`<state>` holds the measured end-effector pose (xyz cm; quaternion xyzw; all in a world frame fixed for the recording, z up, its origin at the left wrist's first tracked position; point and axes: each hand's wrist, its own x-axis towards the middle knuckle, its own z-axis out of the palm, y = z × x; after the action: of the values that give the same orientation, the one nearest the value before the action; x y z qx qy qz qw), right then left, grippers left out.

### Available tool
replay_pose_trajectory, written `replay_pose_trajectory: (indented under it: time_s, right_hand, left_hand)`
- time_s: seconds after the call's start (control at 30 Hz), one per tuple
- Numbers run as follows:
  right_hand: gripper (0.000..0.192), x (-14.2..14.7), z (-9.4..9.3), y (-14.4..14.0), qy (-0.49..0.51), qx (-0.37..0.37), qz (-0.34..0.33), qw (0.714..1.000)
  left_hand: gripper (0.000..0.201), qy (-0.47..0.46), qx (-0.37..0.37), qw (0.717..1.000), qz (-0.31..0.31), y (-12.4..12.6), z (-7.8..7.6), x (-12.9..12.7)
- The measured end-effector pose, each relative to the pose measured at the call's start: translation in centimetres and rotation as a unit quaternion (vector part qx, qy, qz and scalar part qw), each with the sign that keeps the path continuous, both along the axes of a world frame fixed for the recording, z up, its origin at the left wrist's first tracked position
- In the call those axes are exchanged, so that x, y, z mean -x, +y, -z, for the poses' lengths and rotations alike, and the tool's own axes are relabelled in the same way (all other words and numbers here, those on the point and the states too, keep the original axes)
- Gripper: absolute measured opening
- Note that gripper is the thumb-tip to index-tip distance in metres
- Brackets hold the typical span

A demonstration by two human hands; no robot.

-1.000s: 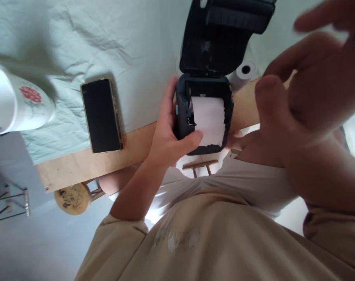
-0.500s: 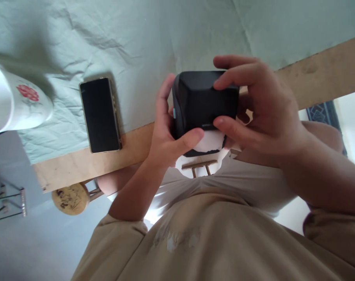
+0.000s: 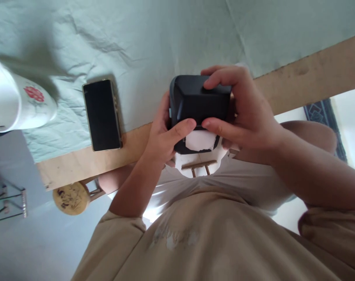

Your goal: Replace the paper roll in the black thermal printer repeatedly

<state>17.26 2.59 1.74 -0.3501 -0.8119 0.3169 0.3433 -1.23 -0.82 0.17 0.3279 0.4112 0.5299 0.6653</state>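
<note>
A black label printer [image 3: 201, 103], boxy with bevelled edges, is held between both hands above the table's near edge. White paper [image 3: 200, 140] with a ragged edge shows at its lower side, close to my body. My left hand [image 3: 165, 134] is closed around the printer's left side, its thumb on the front edge just above the paper. On the opposite side, my right hand [image 3: 244, 105] grips with the thumb on that same edge and fingers across the top. The undersides of the printer and some fingers are hidden.
A phone [image 3: 102, 115] with a dark screen lies on the green cloth [image 3: 148, 50] to the left. Farther left, a white cup with a red flower [image 3: 34, 93] stands near the cloth's edge. A round wooden stool [image 3: 71, 198] is below the wooden table edge [image 3: 89, 166].
The printer has shifted slightly left and tilted, so more of the white paper shows. My right hand has moved left along it, bringing its thumb closer to my left thumb.
</note>
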Motion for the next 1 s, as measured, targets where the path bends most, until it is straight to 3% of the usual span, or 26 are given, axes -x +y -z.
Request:
replay_pose_trajectory:
  time_s: [0.13, 0.53, 0.67, 0.83, 1.0]
  right_hand:
    - [0.042, -0.2, 0.4, 0.3, 0.013, -0.058, -0.020, 0.998]
    - [0.043, -0.8, 0.2, -0.2, 0.004, -0.014, -0.006, 1.000]
    - [0.039, -1.1, 0.2, -0.5, 0.007, -0.050, -0.014, 0.999]
    - [0.042, -1.5, 0.4, -1.0, 0.001, -0.084, 0.000, 0.996]
    - [0.052, -2.1, -0.2, -1.5, -0.043, -0.040, -0.004, 0.998]
  left_hand:
    - [0.030, -0.015, -0.014, 1.000, 0.002, 0.1, 0.1, -0.3]
    - [0.023, 0.040, -0.017, 0.999, -0.024, -0.6, 0.5, -0.3]
    - [0.018, 0.006, -0.045, 0.999, 0.002, -0.3, 0.3, -1.1]
    - [0.019, -0.006, -0.051, 0.999, -0.009, -0.1, 0.2, -1.8]
    - [0.025, 0.033, -0.061, 0.998, -0.015, -0.3, 0.3, -1.8]
